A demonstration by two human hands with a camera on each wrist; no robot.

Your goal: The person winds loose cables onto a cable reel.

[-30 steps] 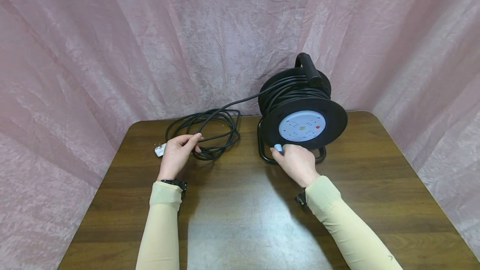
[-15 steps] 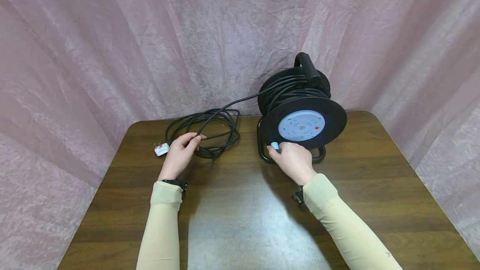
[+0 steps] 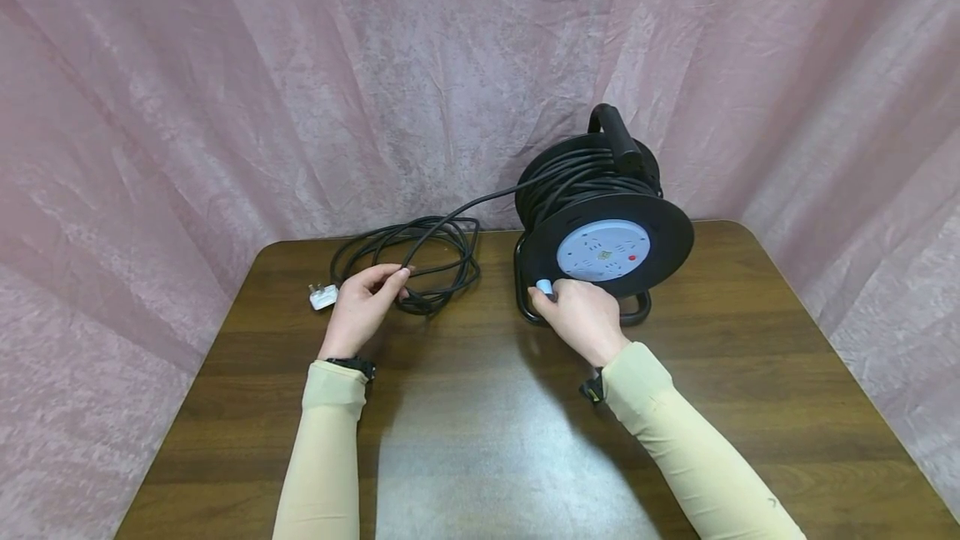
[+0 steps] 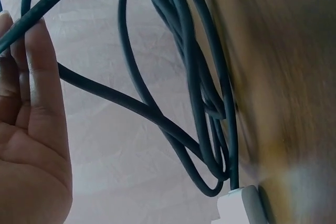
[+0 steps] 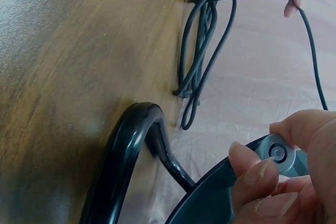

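Observation:
A black cable reel (image 3: 663,244) stands at the back right of the table, with a light blue socket panel (image 3: 577,252) on its face. My right hand (image 3: 583,315) grips the light blue crank knob (image 3: 543,286) at the reel's lower left. In the right wrist view, thumb and fingers curl round that knob (image 5: 277,153). Black cable (image 3: 491,197) runs from the drum down to my left hand (image 3: 362,308), which pinches it between thumb and fingers. Loose cable coils (image 3: 431,302) lie beside the left hand, ending in a white plug (image 3: 324,297).
The wooden table (image 3: 465,432) ends just behind the coils, where a pink curtain (image 3: 442,90) hangs. A black tubular stand (image 3: 519,298) carries the reel, and a carrying handle (image 3: 618,140) rises above it.
My right hand has moved slightly left and up with the knob, turning the reel a little clockwise. My left hand has shifted slightly right, still pinching the cable.

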